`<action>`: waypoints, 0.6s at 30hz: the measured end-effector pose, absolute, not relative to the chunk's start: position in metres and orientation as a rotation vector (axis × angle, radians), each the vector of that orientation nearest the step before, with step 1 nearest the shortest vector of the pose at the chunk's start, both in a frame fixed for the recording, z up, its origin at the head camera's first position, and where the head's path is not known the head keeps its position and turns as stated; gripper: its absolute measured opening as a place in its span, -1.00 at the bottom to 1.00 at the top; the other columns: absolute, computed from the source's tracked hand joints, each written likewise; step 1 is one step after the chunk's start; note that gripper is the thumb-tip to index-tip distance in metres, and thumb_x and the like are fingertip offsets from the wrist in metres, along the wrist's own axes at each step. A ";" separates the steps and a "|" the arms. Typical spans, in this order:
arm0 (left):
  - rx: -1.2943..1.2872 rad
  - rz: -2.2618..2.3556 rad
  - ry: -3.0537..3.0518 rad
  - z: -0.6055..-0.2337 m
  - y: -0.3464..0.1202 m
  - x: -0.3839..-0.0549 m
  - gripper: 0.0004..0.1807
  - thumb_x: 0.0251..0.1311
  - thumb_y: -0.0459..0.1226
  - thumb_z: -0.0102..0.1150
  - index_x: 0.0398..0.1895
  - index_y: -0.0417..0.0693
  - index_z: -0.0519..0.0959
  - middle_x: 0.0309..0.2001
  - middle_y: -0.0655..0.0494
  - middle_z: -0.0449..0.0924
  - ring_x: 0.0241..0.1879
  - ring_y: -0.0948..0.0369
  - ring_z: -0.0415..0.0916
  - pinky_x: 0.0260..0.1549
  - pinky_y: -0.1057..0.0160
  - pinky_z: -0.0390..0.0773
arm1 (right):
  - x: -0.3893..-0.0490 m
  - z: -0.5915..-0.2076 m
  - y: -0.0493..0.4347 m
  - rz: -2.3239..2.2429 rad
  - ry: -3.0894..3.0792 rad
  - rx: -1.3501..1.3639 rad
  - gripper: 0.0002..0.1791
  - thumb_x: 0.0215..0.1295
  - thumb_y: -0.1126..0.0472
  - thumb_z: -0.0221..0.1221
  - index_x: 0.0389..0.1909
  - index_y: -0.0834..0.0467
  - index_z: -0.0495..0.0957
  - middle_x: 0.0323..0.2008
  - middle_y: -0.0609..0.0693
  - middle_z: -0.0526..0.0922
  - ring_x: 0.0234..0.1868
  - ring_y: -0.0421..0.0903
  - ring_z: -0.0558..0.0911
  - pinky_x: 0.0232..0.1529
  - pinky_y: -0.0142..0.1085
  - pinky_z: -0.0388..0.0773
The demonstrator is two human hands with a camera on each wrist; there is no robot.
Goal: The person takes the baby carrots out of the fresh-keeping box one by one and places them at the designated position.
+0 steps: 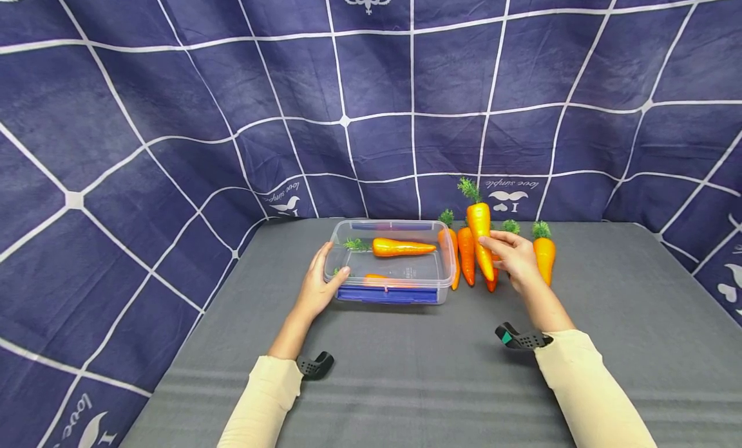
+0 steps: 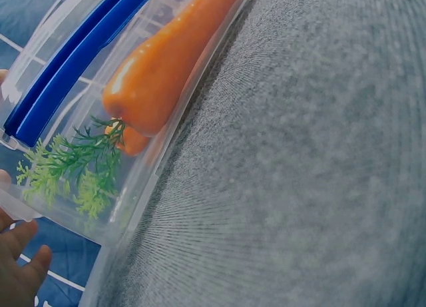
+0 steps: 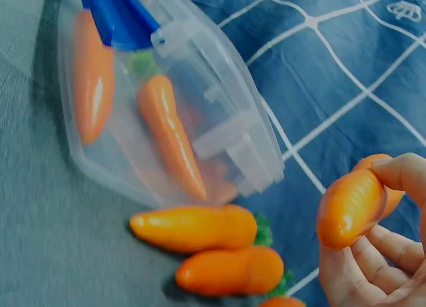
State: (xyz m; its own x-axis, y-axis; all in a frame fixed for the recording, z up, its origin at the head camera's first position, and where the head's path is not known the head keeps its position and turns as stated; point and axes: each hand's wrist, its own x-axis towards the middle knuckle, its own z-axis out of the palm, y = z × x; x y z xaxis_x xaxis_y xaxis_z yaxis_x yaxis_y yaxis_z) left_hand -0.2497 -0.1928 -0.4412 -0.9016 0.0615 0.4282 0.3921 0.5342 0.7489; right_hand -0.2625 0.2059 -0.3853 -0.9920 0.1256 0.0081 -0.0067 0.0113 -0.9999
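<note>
A clear plastic food container [image 1: 449, 268] with blue latches stands on the grey cloth. My left hand [image 1: 319, 280] holds its left end, thumb over the near rim and fingers along the outer side. Inside, one carrot [image 1: 402, 247] lies crosswise with its green top to the left; another carrot [image 2: 150, 80] lies along the near wall, partly hidden in the head view. My right hand [image 1: 516, 258] pinches an orange carrot [image 1: 479, 226] between thumb and fingers, raised right of the container, its leafy top up and tip down.
Several carrots lie right of the container, beneath and behind my right hand, including a carrot [image 1: 466, 258] and, farther right, another carrot [image 1: 543, 255]. A blue cloth [image 1: 377, 145] with white lines hangs behind the table [image 1: 406, 371] and down its left side.
</note>
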 end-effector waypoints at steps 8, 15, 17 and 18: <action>-0.370 -1.311 -2.419 -0.443 -0.193 -0.251 -0.22 0.24 -0.10 0.22 0.47 -0.16 0.18 0.44 -0.18 0.14 0.43 -0.04 0.06 0.38 -0.05 0.04 | -0.254 -0.392 0.227 2.222 -2.065 -0.192 -0.85 0.21 0.18 0.34 -0.27 -0.03 0.55 -0.46 -0.31 0.63 -0.47 -0.31 0.57 -0.47 -0.47 0.58; -0.371 -1.315 -2.428 -0.443 -0.193 -0.250 -0.21 0.24 -0.10 0.21 0.48 -0.15 0.17 0.45 -0.17 0.13 0.44 -0.05 0.05 0.38 -0.06 0.03 | -0.246 -0.398 0.248 2.188 -2.069 -0.287 -0.85 0.18 0.14 0.37 -0.31 -0.11 0.57 -0.50 -0.30 0.62 -0.50 -0.31 0.57 -0.50 -0.48 0.57; -0.374 -1.310 -2.425 -0.443 -0.193 -0.250 -0.21 0.24 -0.10 0.22 0.48 -0.15 0.17 0.45 -0.17 0.13 0.43 -0.05 0.06 0.38 -0.05 0.04 | -0.244 -0.399 0.254 2.181 -2.060 -0.299 -0.84 0.18 0.13 0.37 -0.31 -0.11 0.56 -0.50 -0.29 0.61 -0.50 -0.32 0.56 -0.50 -0.48 0.57; -0.376 -1.308 -2.424 -0.443 -0.193 -0.250 -0.21 0.24 -0.10 0.22 0.48 -0.16 0.17 0.45 -0.18 0.13 0.43 -0.05 0.06 0.38 -0.05 0.04 | -0.243 -0.400 0.257 2.185 -2.048 -0.305 -0.84 0.18 0.13 0.38 -0.32 -0.12 0.56 -0.50 -0.29 0.61 -0.50 -0.32 0.57 -0.50 -0.48 0.57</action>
State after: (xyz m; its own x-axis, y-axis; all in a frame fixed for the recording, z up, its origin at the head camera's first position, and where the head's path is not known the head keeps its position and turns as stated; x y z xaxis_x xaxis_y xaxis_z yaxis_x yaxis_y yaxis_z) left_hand -0.2503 -0.1932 -0.4430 -0.9000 0.0620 0.4314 0.3945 0.5363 0.7461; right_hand -0.2427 0.2571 -0.4000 -0.9710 0.2321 -0.0572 0.0422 -0.0693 -0.9967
